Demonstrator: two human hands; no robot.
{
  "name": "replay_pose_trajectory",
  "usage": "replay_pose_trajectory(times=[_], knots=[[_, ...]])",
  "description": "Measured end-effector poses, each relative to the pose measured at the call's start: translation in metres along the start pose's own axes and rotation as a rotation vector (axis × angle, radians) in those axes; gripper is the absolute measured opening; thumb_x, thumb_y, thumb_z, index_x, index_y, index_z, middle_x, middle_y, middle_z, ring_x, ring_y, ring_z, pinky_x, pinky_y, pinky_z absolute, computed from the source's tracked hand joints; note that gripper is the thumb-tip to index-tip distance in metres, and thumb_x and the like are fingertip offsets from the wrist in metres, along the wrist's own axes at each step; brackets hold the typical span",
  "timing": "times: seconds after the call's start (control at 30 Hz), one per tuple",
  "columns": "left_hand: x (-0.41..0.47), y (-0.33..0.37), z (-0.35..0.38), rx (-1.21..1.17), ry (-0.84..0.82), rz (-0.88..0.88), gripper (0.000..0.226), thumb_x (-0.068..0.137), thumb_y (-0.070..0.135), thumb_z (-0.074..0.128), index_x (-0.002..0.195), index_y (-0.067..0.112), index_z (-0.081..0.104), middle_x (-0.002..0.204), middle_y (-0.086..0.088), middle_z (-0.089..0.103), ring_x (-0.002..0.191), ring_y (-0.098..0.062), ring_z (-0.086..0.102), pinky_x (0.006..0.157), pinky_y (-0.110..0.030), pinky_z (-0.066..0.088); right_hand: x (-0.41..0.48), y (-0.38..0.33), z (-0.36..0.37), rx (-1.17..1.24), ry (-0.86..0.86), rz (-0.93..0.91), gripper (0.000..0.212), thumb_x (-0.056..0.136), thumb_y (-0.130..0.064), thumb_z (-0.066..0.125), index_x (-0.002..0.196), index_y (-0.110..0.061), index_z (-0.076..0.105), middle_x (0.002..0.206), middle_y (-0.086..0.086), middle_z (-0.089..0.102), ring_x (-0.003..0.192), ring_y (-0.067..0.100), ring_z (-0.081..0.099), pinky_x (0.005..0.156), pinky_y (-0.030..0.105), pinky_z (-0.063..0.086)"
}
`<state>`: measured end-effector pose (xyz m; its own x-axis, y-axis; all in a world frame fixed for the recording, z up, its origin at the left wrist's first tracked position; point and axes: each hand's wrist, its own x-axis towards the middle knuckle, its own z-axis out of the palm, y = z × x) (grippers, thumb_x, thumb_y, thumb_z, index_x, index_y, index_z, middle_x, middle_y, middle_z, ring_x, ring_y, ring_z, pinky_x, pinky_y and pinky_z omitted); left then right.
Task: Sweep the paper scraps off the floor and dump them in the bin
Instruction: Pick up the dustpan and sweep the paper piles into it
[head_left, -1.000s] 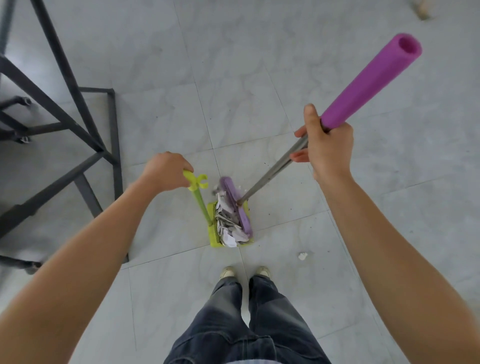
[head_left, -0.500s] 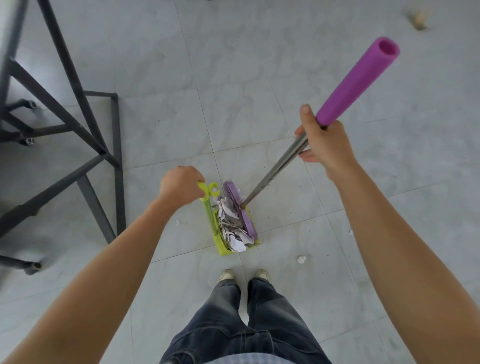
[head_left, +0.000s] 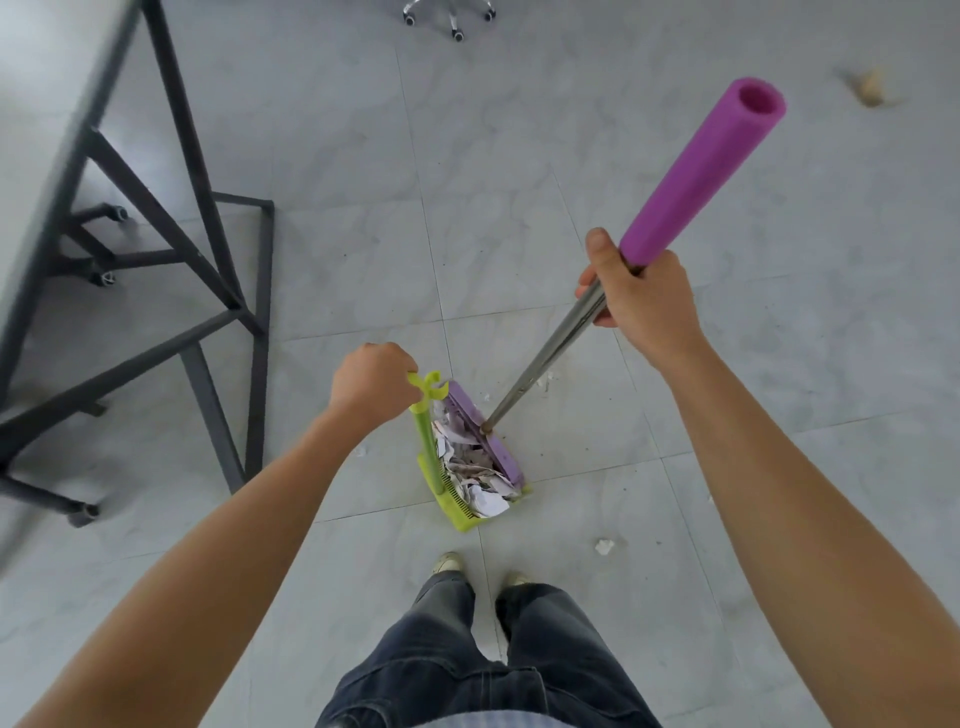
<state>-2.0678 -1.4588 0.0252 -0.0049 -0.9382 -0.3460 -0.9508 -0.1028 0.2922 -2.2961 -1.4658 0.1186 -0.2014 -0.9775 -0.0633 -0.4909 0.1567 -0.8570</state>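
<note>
Single head-worn wide-angle view, from standing height, facing forward and steeply down at floor (head_left: 545, 218). Wearer's legs (head_left: 483, 670) close at bottom centre; forearms (head_left: 218, 566) enter from lower corners.

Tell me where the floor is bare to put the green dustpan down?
Bare grey tile lies between the black metal table frame and the purple-handled broom, up toward the wheeled chair base. Crowded spot: the green plastic dustpan heaped with paper scraps, a loose white scrap and the person's shoes nearby.
</note>
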Motion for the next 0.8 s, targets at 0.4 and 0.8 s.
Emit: replay_pose_trajectory(times=[0.4, 0.8], knots=[[-0.101, 0.027, 0.043, -0.022, 0.138, -0.310, 0.017, 0.076, 0.019, 0.061, 0.062, 0.012, 0.053, 0.056, -0.002, 0.040, 0.069, -0.026, 0.044, 0.055, -0.024, 0.033, -0.014, 0.018, -0.046, 0.020, -0.321, -0.236, 0.044, 0.087, -0.051, 0.051, 0.063, -0.016, 0.061, 0.068, -0.003, 0.065, 0.078, 0.027, 0.068, 0.077, 0.051, 0.055], [-0.180, 0.021, 0.092, -0.020, 0.136, -0.534, 0.014, 0.084, 0.022, 0.057, 0.077, 0.012, 0.063, 0.066, -0.004, 0.048, 0.074, -0.026, 0.044, 0.062, -0.024, 0.032, -0.028, 0.024, -0.038, 0.042, -0.613, -0.199, 0.010, 0.076, -0.004, 0.057, 0.068, -0.001, 0.059, 0.079, 0.016, 0.058, 0.072, 0.018, 0.060, 0.063, 0.034, 0.059]])
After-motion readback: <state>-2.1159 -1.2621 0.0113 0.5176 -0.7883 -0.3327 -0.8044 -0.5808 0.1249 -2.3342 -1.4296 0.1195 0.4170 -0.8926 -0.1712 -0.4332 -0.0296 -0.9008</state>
